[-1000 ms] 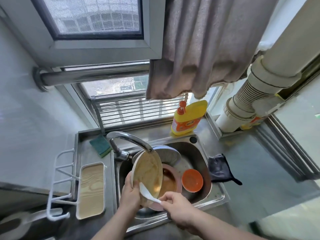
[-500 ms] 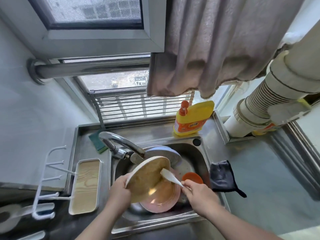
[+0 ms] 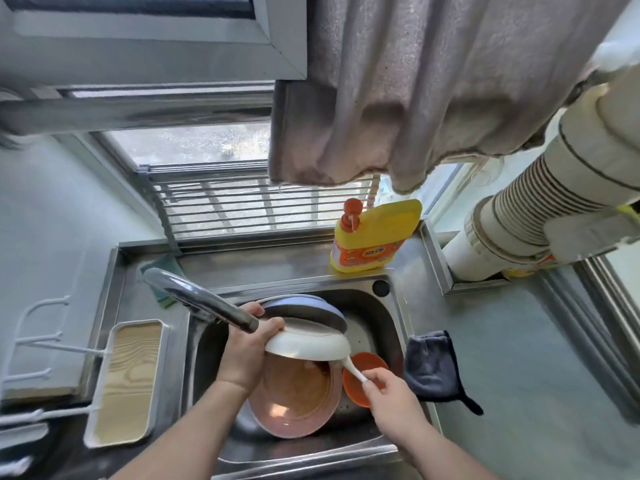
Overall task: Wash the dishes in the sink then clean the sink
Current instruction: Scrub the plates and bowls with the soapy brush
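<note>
- Your left hand (image 3: 247,351) grips the rim of a white plate (image 3: 308,346), fingers curled over its edge, holding it tilted above the steel sink (image 3: 398,306) so that its pale underside faces you.
- Your right hand (image 3: 393,398) pinches the handle of a white spoon (image 3: 353,370); the spoon's bowl end touches the plate's lower right edge.
- The curved chrome faucet (image 3: 204,303) reaches from the back left corner, its spout ending just beside your left fingers.
- Inside the sink, a pink plate (image 3: 298,403) with a brownish film lies under the white one, a small orange bowl (image 3: 360,375) sits to its right, and a metal dish (image 3: 304,310) leans at the back.
- A yellow detergent bottle (image 3: 375,235) with an orange pump stands on the ledge behind the sink.
- A dark cloth (image 3: 433,367) lies on the counter, touching the sink's right rim.
- A green sponge (image 3: 161,268) rests behind the faucet, at the back left.
- A white tray (image 3: 130,382) with a wood-grain base sits left of the sink.
</note>
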Tool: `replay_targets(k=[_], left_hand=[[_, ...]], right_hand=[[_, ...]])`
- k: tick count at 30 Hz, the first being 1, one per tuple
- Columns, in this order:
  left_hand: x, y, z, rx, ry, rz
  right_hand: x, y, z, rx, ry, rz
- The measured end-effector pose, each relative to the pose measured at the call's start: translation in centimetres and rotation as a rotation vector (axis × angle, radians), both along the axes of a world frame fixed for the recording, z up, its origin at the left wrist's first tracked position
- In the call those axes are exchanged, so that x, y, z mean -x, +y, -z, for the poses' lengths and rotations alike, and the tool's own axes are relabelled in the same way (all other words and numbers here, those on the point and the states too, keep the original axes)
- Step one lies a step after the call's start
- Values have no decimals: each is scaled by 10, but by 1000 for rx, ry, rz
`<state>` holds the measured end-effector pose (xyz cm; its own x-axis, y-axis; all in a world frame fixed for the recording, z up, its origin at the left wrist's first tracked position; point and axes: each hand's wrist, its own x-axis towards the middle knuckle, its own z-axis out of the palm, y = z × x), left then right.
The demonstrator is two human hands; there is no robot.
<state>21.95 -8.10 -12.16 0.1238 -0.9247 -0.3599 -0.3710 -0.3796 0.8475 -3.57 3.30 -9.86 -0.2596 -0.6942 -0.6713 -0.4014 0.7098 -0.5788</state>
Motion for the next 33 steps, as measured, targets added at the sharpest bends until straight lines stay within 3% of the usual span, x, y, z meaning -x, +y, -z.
replay_targets(k=[2,6,11,14,15,17,23,26,33], left_hand=[[2,1,5,13,-70,82],[-5,-9,32,-24,-445,195],[6,-18,26,-23,-548,116],[0,-15,32,2,-548,217],[-4,-13,36,9,-569,336],[-6,-13,30,38,-728,517],[-18,0,19,-9,-736,642],[-20,9,14,84,-708,644],[-20,17,1,592,-675,637]], right_hand=[[-5,-4,7,-26,-21,39],[-8,-3,21,-82,-84,143],[-3,-8,8,-188,-271,258],[0,-13,-3,-184,-294,245],[2,-14,-4,-171,-301,245],[7,-16,-9,-154,-319,253],[10,-9,-23,-102,-307,129],[2,1,-24,-120,-308,91],[-12,17,-25,-109,-353,141]])
